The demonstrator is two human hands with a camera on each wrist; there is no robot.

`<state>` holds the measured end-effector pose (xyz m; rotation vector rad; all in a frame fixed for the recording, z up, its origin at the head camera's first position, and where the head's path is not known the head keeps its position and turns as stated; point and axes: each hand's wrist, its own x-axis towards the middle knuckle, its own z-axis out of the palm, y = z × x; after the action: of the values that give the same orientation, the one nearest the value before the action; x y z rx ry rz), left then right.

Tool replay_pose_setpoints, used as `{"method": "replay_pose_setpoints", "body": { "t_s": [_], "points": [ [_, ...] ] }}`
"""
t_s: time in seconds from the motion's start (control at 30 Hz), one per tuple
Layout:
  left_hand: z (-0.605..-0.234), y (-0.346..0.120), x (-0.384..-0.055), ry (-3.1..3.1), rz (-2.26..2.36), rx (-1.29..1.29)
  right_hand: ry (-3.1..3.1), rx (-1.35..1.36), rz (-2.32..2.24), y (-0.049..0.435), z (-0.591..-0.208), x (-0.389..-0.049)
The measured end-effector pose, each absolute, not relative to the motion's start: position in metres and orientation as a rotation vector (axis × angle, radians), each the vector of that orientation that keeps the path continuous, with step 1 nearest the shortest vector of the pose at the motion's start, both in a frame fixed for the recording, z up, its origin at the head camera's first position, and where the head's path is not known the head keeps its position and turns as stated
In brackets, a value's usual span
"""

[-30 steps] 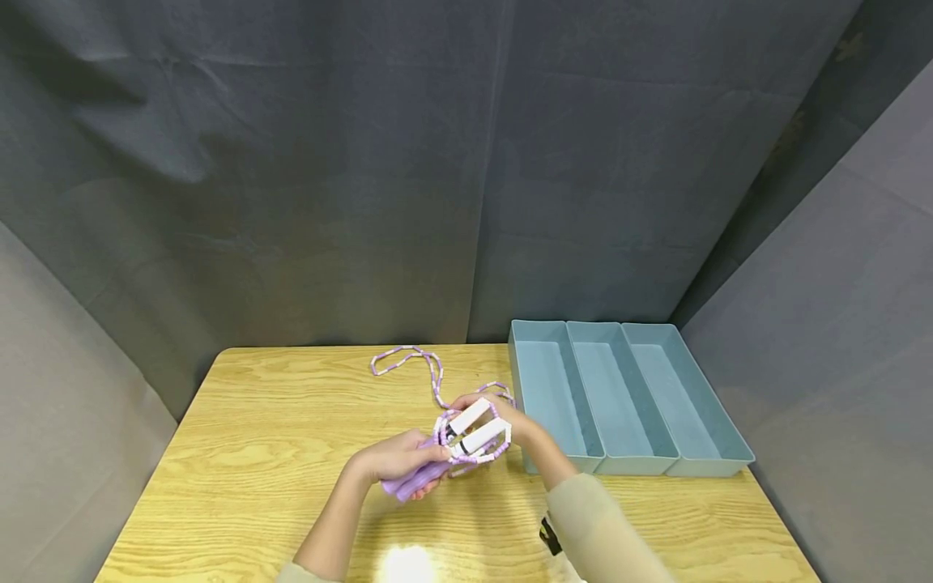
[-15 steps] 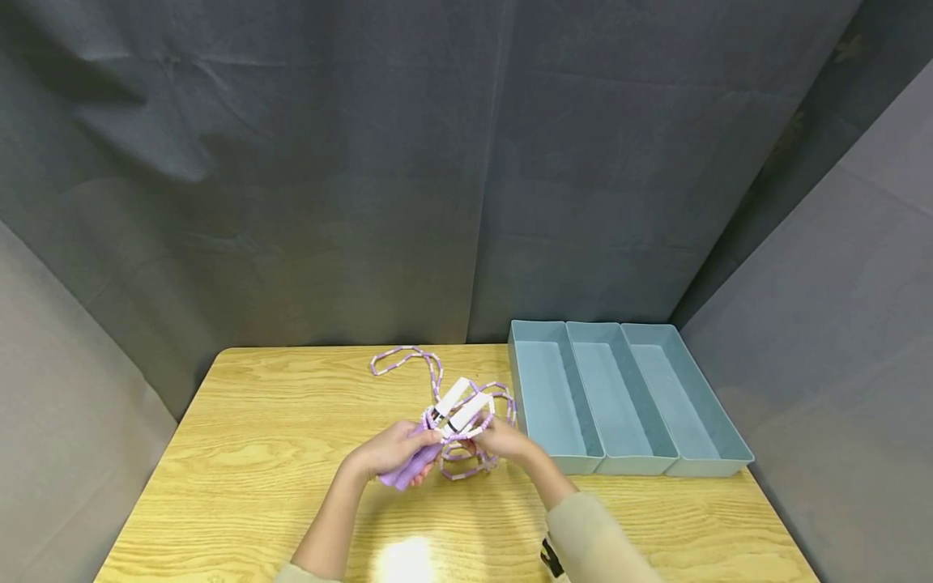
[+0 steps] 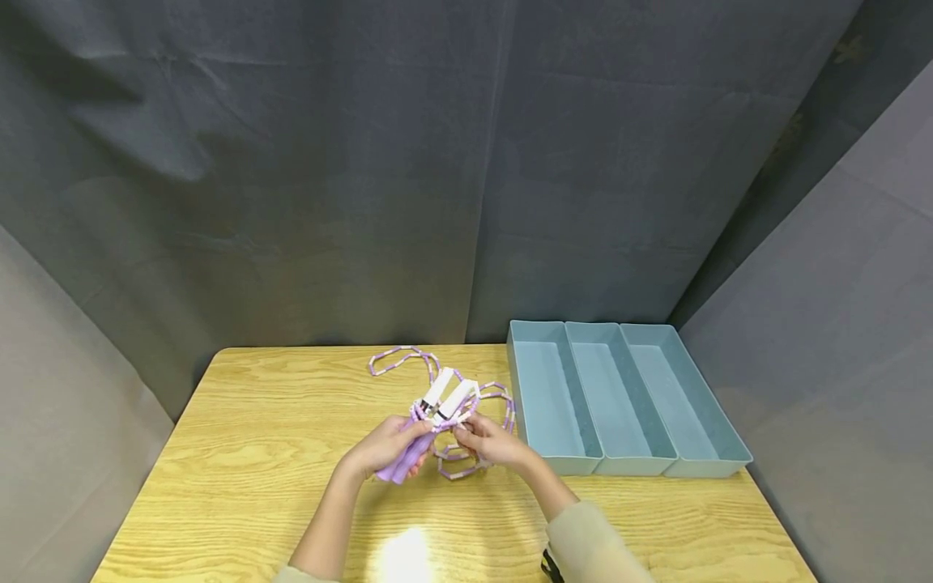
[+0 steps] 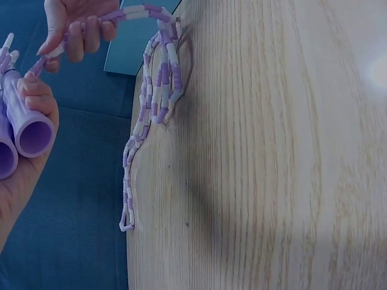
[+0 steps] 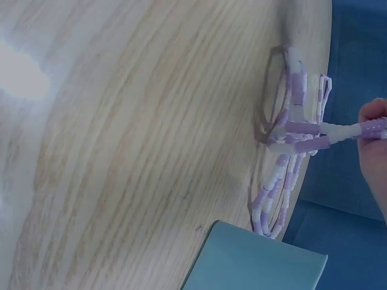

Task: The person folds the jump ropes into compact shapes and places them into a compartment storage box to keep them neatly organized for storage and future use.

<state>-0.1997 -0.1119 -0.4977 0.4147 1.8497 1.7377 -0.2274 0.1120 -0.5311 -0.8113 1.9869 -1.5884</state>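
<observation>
Jump rope (image 3: 455, 401) shows first in my head view: its two lilac-and-white handles sit side by side above the tabletop (image 3: 291, 437), gripped by the left hand (image 3: 389, 445). I see the right hand (image 3: 490, 444) at the beaded cord, with loops of it lying on the tabletop. Right of them stands a blue-grey tray (image 3: 636, 467) with three compartments. On the left wrist view I see the left fingers curled round the handles and the right fingers pinching the cord, which droops to its loops. On the right wrist view, the hand is cut off, but seems to hold the cord; loops lie near the tray.
</observation>
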Motion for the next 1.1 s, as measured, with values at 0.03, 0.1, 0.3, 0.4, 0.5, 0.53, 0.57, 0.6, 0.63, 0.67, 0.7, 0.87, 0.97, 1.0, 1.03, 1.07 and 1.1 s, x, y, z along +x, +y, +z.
{"method": "replay_pose_setpoints", "body": {
  "t_s": [0.03, 0.1, 0.3, 0.4, 0.5, 0.53, 0.57, 0.6, 0.63, 0.67, 0.7, 0.87, 0.97, 1.0, 1.03, 1.07, 1.1],
  "points": [
    [-0.497, -0.112, -0.2, 1.85, 1.746, 0.413, 1.974, -0.811, -1.604, 0.112, -0.532, -0.227],
    [-0.497, -0.112, -0.2, 1.857, 1.758, 0.408, 1.951, -0.791, -1.622, 0.113, -0.531, -0.226],
    [-0.498, -0.111, -0.2, 1.869, 1.783, 0.399, 1.965, -0.726, -1.58, 0.114, -0.524, -0.221],
    [-0.499, -0.111, -0.2, 1.863, 1.795, 0.38, 1.962, -0.721, -1.572, 0.113, -0.521, -0.22],
    [-0.499, -0.112, -0.201, 1.864, 1.824, 0.349, 1.942, -0.738, -1.575, 0.112, -0.521, -0.218],
    [-0.499, -0.112, -0.201, 1.866, 1.835, 0.343, 1.943, -0.75, -1.573, 0.112, -0.522, -0.217],
    [-0.499, -0.113, -0.202, 1.87, 1.843, 0.341, 1.952, -0.762, -1.565, 0.112, -0.522, -0.216],
    [-0.498, -0.113, -0.202, 1.869, 1.852, 0.335, 1.969, -0.775, -1.555, 0.113, -0.521, -0.215],
    [-0.498, -0.114, -0.203, 1.866, 1.867, 0.325, 2.001, -0.792, -1.534, 0.114, -0.519, -0.212],
    [-0.497, -0.116, -0.203, 1.857, 1.892, 0.312, 2.04, -0.808, -1.507, 0.115, -0.517, -0.21],
    [-0.496, -0.117, -0.203, 1.851, 1.915, 0.3, 2.069, -0.824, -1.486, 0.116, -0.515, -0.207],
    [-0.495, -0.126, -0.205, 1.834, 2.011, 0.251, 2.149, -0.858, -1.44, 0.125, -0.502, -0.198],
    [-0.496, -0.128, -0.205, 1.834, 2.008, 0.253, 2.156, -0.855, -1.471, 0.13, -0.497, -0.196],
    [-0.496, -0.129, -0.205, 1.833, 2.006, 0.25, 2.156, -0.853, -1.48, 0.131, -0.496, -0.196],
    [-0.496, -0.129, -0.205, 1.829, 2.009, 0.239, 2.155, -0.85, -1.49, 0.132, -0.494, -0.196],
    [-0.495, -0.129, -0.205, 1.829, 2.009, 0.227, 2.15, -0.845, -1.497, 0.134, -0.493, -0.196],
    [-0.494, -0.129, -0.204, 1.832, 2.009, 0.219, 2.145, -0.835, -1.504, 0.135, -0.491, -0.196]
  ]
}}
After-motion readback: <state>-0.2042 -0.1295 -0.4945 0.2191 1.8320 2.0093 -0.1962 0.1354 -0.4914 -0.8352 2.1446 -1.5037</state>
